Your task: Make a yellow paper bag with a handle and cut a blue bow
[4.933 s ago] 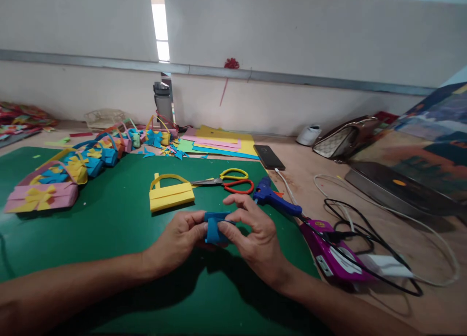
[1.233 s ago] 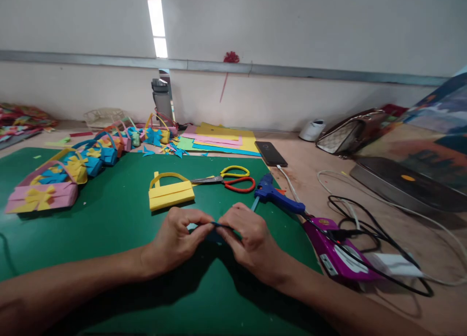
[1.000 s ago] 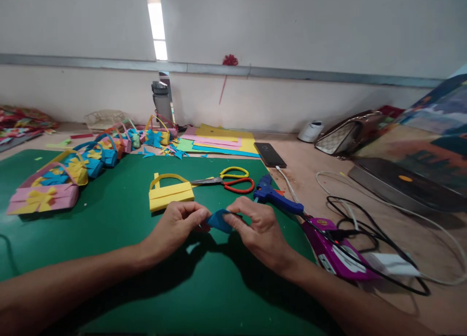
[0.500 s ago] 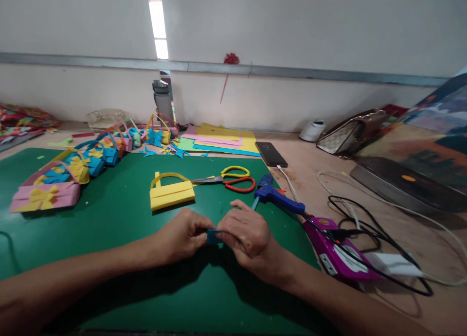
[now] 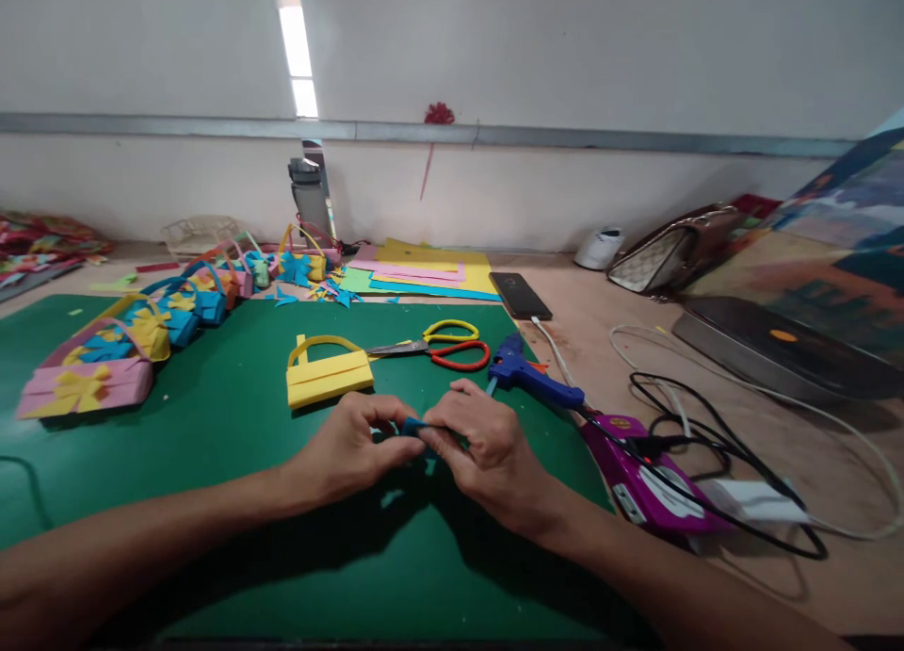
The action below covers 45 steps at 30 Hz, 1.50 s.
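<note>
Over the green mat, a small folded piece of blue paper is held between my two hands, mostly hidden by the fingers. My right hand pinches it between thumb and curled fingers. My left hand grips its other side, index finger on top and thumb below. Just beyond my left hand lies a small yellow paper bag with a looped handle. A pair of scissors with yellow and red handles rests behind. To the right of it lies a blue glue gun, close to my right hand.
Finished paper bags with bows line the left of the green mat. Coloured paper sheets, a phone and a bottle stand or lie behind. At right are a purple power strip and looping cables.
My left thumb has loosened and shifted lower while the index finger stays at the paper. The blue paper has turned and sits a little higher. The view has shifted slightly.
</note>
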Tool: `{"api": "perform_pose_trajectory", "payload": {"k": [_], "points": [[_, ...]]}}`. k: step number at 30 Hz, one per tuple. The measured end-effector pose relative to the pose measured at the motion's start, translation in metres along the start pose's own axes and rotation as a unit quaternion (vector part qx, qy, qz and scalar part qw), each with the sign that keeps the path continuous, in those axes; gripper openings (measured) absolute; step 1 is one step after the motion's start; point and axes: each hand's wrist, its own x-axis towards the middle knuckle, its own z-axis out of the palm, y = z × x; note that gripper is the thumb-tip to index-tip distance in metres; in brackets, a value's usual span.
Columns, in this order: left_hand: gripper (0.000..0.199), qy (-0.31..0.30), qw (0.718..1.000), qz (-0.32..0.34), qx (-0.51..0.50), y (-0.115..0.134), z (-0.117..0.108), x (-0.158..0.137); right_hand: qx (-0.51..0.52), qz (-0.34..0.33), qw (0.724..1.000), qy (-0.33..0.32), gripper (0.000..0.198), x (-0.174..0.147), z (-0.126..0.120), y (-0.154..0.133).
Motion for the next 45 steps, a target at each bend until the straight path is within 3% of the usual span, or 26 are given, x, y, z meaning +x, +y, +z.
{"api": "perform_pose_trajectory", "payload": {"k": [7,15,20,23,26,29,35,45], "points": [[0.023,0.038,0.999,-0.006,-0.002,-0.0056,0.0115,0.0010,-0.001,-0.005,1.000,0.015,0.021,-0.0018,-0.0009,-0.0037],[0.020,0.025,1.000,-0.018,-0.001,-0.0092,0.0127,-0.0007,0.002,0.009,0.999,0.035,0.020,-0.0003,-0.0017,-0.0018],[0.020,0.031,0.999,0.027,-0.003,-0.0070,0.0118,-0.0005,0.001,0.005,0.999,0.042,0.019,-0.0015,0.0008,-0.0028],[0.020,0.042,0.998,0.038,-0.011,-0.0058,0.0098,-0.0003,0.018,0.056,0.998,0.024,0.018,-0.0019,0.0008,-0.0038],[0.019,0.058,0.997,0.027,-0.034,-0.0065,0.0076,0.0002,0.061,0.129,0.989,-0.040,0.017,-0.0002,0.0001,-0.0034],[0.018,0.066,0.995,0.009,-0.072,-0.0081,0.0056,0.0008,0.102,0.154,0.980,-0.068,0.016,0.0022,-0.0010,-0.0020],[0.014,0.089,0.983,-0.034,-0.155,-0.0057,0.0063,-0.0001,0.087,0.141,0.984,-0.069,0.011,0.0015,0.0006,-0.0008],[0.017,0.094,0.987,0.003,-0.132,-0.0059,0.0047,0.0011,0.070,0.123,0.989,-0.035,0.015,-0.0001,0.0010,-0.0050]]}}
